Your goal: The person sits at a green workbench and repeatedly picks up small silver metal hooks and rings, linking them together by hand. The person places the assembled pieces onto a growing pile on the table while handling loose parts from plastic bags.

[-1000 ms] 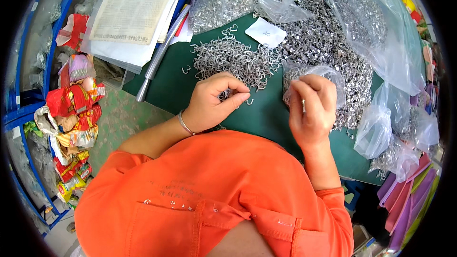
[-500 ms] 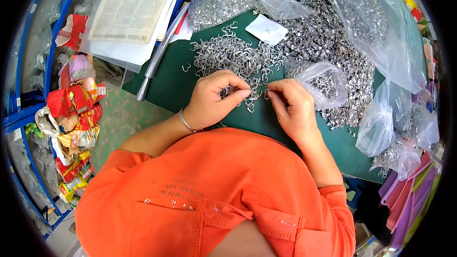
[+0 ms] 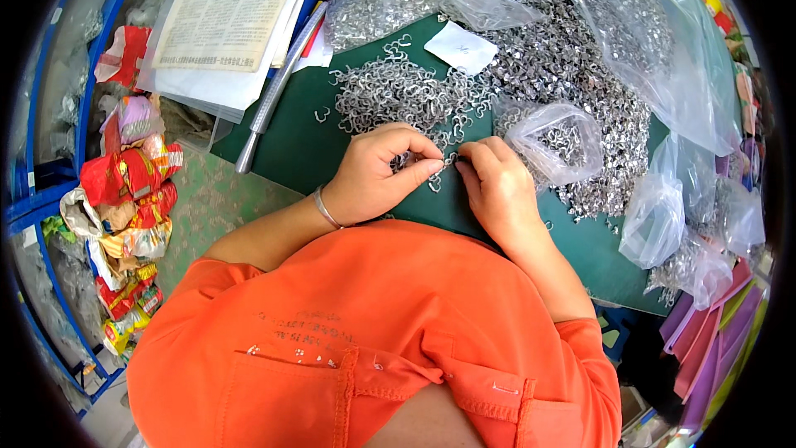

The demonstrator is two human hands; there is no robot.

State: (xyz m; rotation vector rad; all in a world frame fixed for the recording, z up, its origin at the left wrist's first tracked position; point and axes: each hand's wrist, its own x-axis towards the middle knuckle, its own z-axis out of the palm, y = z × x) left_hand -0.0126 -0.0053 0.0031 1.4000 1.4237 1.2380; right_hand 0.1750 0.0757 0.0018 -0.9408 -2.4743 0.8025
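My left hand [image 3: 383, 168], a metal bangle at its wrist, is closed with thumb and forefinger pinched together; what they hold, if anything, is too small to make out. Close by on the right, my right hand [image 3: 496, 181] is also pinched, with a bit of a silvery metal hook showing at its fingertips. The two pinches nearly meet over the near edge of a pile of small S-shaped and curved metal hooks [image 3: 390, 87]. A clear plastic bag [image 3: 572, 145] with more hooks lies beside my right hand.
Behind the right hand spreads a large heap of small shiny metal pieces [image 3: 609, 108]. Clear bags [image 3: 381, 12] of metal parts stand at the back. A white paper slip [image 3: 461, 48], a metal rod [image 3: 274, 104] and papers [image 3: 228, 25] lie on the green table [image 3: 290, 145].
My right hand has moved slightly left, bringing its fingertips closer to the left ones. My left hand has shifted a little to the right. A loose hook now shows beside my right wrist.
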